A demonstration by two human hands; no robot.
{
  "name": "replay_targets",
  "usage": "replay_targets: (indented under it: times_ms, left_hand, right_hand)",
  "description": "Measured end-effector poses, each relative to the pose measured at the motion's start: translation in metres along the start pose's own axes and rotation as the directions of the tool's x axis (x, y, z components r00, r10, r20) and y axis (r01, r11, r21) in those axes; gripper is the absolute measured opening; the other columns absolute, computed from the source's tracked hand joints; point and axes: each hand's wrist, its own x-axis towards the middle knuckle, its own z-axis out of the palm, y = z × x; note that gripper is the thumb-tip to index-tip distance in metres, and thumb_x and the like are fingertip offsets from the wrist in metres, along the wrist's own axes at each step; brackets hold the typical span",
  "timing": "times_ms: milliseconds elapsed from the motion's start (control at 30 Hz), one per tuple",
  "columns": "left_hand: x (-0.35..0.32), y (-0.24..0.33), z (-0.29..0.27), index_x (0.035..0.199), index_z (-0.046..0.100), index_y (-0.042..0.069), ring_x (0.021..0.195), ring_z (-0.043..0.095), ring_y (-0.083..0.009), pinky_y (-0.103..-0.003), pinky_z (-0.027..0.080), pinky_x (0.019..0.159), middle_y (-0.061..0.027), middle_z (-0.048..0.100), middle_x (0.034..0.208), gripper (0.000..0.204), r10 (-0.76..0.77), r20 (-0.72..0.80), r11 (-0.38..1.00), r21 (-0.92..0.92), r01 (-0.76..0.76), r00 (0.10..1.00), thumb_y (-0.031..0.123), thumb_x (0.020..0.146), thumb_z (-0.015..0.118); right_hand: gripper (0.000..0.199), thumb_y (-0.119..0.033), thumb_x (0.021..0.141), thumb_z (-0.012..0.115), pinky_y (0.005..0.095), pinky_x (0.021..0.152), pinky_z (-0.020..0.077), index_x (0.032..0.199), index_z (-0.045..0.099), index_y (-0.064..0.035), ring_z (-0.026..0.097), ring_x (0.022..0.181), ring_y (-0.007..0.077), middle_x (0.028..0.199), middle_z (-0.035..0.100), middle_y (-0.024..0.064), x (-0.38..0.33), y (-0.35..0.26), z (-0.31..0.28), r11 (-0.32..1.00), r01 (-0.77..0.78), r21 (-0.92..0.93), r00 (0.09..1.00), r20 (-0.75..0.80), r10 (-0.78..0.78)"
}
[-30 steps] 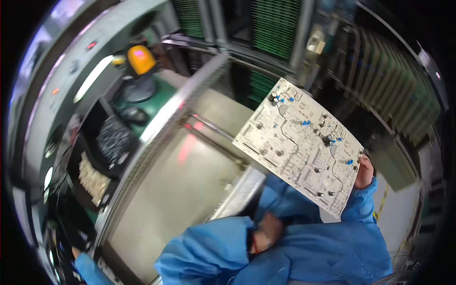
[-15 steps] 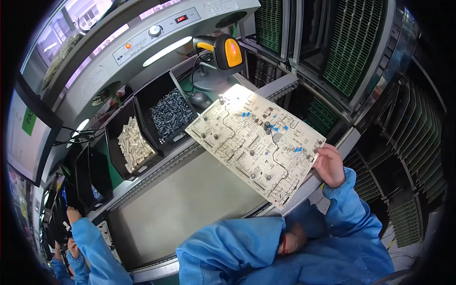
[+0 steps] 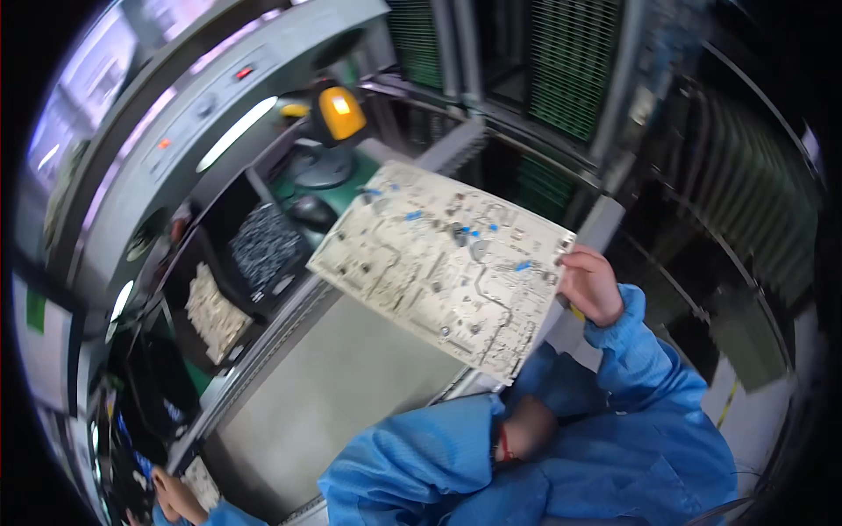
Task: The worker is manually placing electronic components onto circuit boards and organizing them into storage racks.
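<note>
The head view looks down on a grey worktop [image 3: 351,394] with a metal rail along its far-left edge. Beyond the rail, on the left, stand open black bins: one bin [image 3: 263,250] holds a heap of small dark parts, and a neighbouring bin [image 3: 215,311] nearer to the left holds pale, cream-coloured pieces. Farther off, a yellow-headed handheld scanner [image 3: 338,114] sits on a round stand over a green mat, with a dark computer mouse [image 3: 311,210] just near it. A grey machine panel [image 3: 175,149] with a long lit strip and small red lights curves across the far left, and racks of green boards [image 3: 579,70] fill the far right. A large beige circuit board [image 3: 443,263], dotted with small blue components, is held tilted in the air above the worktop and hides part of the rail and the worktop edge behind it. The right hand [image 3: 592,285], in a blue sleeve, has its fingers [image 3: 574,263] closed on the board's right edge. The left hand [image 3: 526,430] lies low against the blue coat; its fingers are hidden, so their state cannot be told. Another person's hand [image 3: 175,495] shows at the near-left corner.
</note>
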Motion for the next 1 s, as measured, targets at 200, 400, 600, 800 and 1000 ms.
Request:
replay_targets:
  times_ms: [200,400,600,800,1000]
  left_hand:
    - [-0.061,-0.059,-0.036,0.095,0.058,0.006,0.091,0.059,-0.0270,-0.037,0.044,0.080,-0.0139,0.061,0.090,0.022,0.067,-0.148,0.995,-0.062,-0.077,0.987,0.012,0.078,0.045]
    - [-0.100,-0.123,-0.034,0.094,0.060,0.008,0.080,0.058,-0.0261,-0.038,0.044,0.075,-0.0111,0.061,0.084,0.022,0.246,-0.164,0.967,0.104,-0.231,0.955,0.014,0.079,0.046]
    - [-0.114,-0.176,-0.032,0.100,0.060,0.008,0.079,0.057,-0.0246,-0.036,0.043,0.074,-0.0098,0.060,0.080,0.026,0.313,-0.203,0.943,0.179,-0.279,0.928,0.017,0.080,0.048]
    - [-0.113,-0.175,-0.033,0.102,0.060,0.009,0.081,0.056,-0.0248,-0.036,0.043,0.075,-0.0089,0.060,0.081,0.032,0.299,-0.161,0.945,0.189,-0.267,0.941,0.026,0.075,0.058]
    - [-0.112,-0.174,-0.031,0.112,0.056,0.009,0.083,0.055,-0.0251,-0.036,0.043,0.078,-0.0096,0.057,0.084,0.042,0.262,-0.097,0.955,0.168,-0.244,0.960,0.025,0.074,0.060]
  right_hand:
    - [0.026,-0.002,0.079,0.049,0.0358,0.079,0.0484,0.101,0.059,0.0072,0.062,0.086,0.0249,0.097,0.064,0.0149,-0.017,0.008,-0.003,1.000,0.007,-0.025,1.000,-0.026,-0.008]
    - [0.031,-0.004,0.077,0.050,0.0345,0.083,0.0456,0.104,0.057,0.0074,0.060,0.092,0.0235,0.102,0.062,0.0162,-0.120,0.006,-0.035,0.923,0.213,-0.320,0.839,-0.424,-0.341]
    - [0.034,-0.004,0.075,0.047,0.0365,0.093,0.0385,0.106,0.053,0.0110,0.056,0.100,0.0271,0.105,0.060,0.0181,-0.260,-0.007,-0.039,0.788,0.289,-0.544,0.558,-0.573,-0.600]
    - [0.031,-0.005,0.078,0.045,0.0362,0.069,0.0543,0.105,0.050,0.0096,0.064,0.080,0.0284,0.097,0.061,0.0192,-0.273,-0.021,-0.023,0.738,0.031,-0.674,0.213,-0.717,-0.664]
    - [0.025,-0.013,0.084,0.048,0.0300,0.064,0.0520,0.102,0.054,0.0038,0.059,0.071,0.0164,0.088,0.060,0.0101,-0.171,0.015,-0.094,0.542,-0.130,-0.830,0.016,-0.549,-0.836]
